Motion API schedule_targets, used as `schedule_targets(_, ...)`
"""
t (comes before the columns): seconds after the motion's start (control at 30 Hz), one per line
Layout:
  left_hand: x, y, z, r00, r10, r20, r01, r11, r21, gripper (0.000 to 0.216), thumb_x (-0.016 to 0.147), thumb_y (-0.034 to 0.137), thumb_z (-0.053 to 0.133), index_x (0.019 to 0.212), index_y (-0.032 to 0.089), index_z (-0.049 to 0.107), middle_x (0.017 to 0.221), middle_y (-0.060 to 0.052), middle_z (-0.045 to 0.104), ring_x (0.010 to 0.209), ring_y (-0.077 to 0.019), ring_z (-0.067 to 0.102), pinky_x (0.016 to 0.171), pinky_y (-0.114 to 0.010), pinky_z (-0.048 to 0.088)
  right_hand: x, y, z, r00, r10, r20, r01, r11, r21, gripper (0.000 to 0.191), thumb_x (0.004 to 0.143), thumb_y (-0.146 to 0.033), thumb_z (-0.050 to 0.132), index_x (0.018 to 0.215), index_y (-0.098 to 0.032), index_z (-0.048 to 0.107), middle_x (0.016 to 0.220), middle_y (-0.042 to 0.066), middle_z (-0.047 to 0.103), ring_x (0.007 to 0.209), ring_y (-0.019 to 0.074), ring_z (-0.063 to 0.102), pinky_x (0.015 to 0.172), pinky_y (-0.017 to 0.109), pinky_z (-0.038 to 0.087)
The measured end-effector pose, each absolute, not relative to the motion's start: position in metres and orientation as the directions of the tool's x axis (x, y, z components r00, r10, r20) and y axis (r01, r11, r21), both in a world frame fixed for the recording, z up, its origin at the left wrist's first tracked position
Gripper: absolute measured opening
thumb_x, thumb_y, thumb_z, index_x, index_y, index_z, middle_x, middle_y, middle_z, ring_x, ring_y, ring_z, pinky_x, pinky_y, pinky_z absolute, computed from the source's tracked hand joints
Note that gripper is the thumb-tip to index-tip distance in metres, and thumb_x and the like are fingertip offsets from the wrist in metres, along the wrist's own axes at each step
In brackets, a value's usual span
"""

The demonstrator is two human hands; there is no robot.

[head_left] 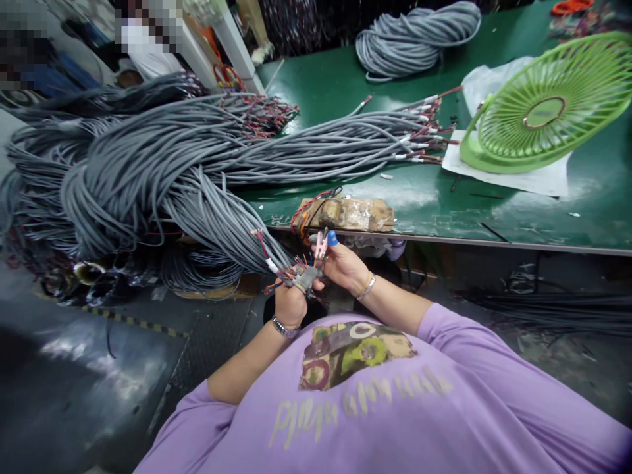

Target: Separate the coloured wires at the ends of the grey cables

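In front of my body, my left hand (291, 304) is closed around the stripped end of a grey cable, where several thin coloured wires (285, 273) fan out. A grey wrap (306, 279) covers its thumb area. Close beside it, my right hand (345, 268) has its fingers pinched together, with a blue cover (332, 238) on one fingertip. A small pink and white piece (320, 245) shows at those fingers; its kind is too small to make out. The thick bundle of grey cables (222, 210) runs down from the table to my left hand.
Long grey cables (316, 148) with bared red ends lie across the green table (429, 204). A wooden block (358, 214) with wires sits at its front edge. A green fan (543, 112) stands at right, a coiled grey cable (419, 39) behind. Another person (148, 56) is at upper left.
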State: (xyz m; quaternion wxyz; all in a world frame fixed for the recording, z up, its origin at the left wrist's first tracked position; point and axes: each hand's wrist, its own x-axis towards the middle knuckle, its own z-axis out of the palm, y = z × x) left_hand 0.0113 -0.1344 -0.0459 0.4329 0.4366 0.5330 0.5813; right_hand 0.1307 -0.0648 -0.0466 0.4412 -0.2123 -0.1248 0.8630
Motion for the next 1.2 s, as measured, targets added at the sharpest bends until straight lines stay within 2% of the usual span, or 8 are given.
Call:
schedule_targets(0.17, 0.01, -0.135, -0.047, -0.244, 0.969, 0.047, -0.016, -0.052, 0.998, 0.022, 0.076, 0.032, 0.072, 0.061, 0.017, 0.067, 0.054, 0.0, 0.066, 0.058, -0.0151, 0.064, 0.07, -0.03, 0.054, 0.131, -0.065, -0.048, -0.506, 0.825, -0.251, -0.7, -0.563, -0.44, 0.04, 0.083, -0.056, 0.064, 0.08, -0.017, 0.066, 0.068, -0.001, 0.062, 0.056, 0.0088, 0.049, 0.052, 0.022, 0.043)
schedule_targets(0.4, 0.011, -0.135, -0.046, -0.192, 0.981, 0.039, -0.075, -0.054, 0.996, 0.024, 0.076, 0.036, 0.073, 0.062, 0.017, 0.067, 0.055, -0.001, 0.066, 0.057, -0.0155, 0.064, 0.067, -0.03, 0.053, 0.134, -0.067, -0.048, -0.546, 0.797, -0.258, -0.685, -0.602, -0.41, 0.043, 0.087, -0.059, 0.057, 0.088, -0.017, 0.068, 0.07, 0.0, 0.062, 0.057, 0.0089, 0.05, 0.051, 0.02, 0.044)
schedule_targets(0.73, 0.014, -0.133, -0.039, -0.117, 0.992, 0.041, -0.144, -0.057, 0.988, 0.027, 0.075, 0.037, 0.075, 0.061, 0.017, 0.066, 0.053, -0.001, 0.065, 0.054, -0.0144, 0.063, 0.064, -0.028, 0.053, 0.142, -0.068, -0.042, -0.581, 0.776, -0.247, -0.663, -0.627, -0.41, 0.047, 0.091, -0.06, 0.049, 0.084, -0.017, 0.067, 0.077, 0.003, 0.065, 0.063, 0.0107, 0.053, 0.055, 0.021, 0.044)
schedule_targets(1.03, 0.016, -0.135, -0.033, -0.113, 0.992, 0.057, -0.145, -0.073, 0.987, 0.033, 0.072, 0.043, 0.076, 0.057, 0.017, 0.064, 0.05, -0.001, 0.062, 0.052, -0.0148, 0.063, 0.058, -0.028, 0.053, 0.146, -0.067, -0.043, -0.566, 0.777, -0.277, -0.645, -0.626, -0.439, 0.04, 0.091, -0.054, 0.054, 0.087, -0.017, 0.069, 0.078, 0.003, 0.066, 0.065, 0.0109, 0.053, 0.056, 0.021, 0.041)
schedule_targets(1.2, 0.017, -0.139, -0.033, -0.158, 0.984, 0.086, -0.128, -0.107, 0.986, 0.031, 0.072, 0.043, 0.076, 0.059, 0.017, 0.064, 0.051, 0.0, 0.063, 0.05, -0.0137, 0.062, 0.056, -0.027, 0.052, 0.147, -0.069, -0.046, -0.558, 0.802, -0.213, -0.634, -0.578, -0.514, 0.032, 0.083, -0.047, 0.067, 0.091, -0.016, 0.07, 0.081, 0.002, 0.065, 0.063, 0.0091, 0.051, 0.055, 0.02, 0.041)
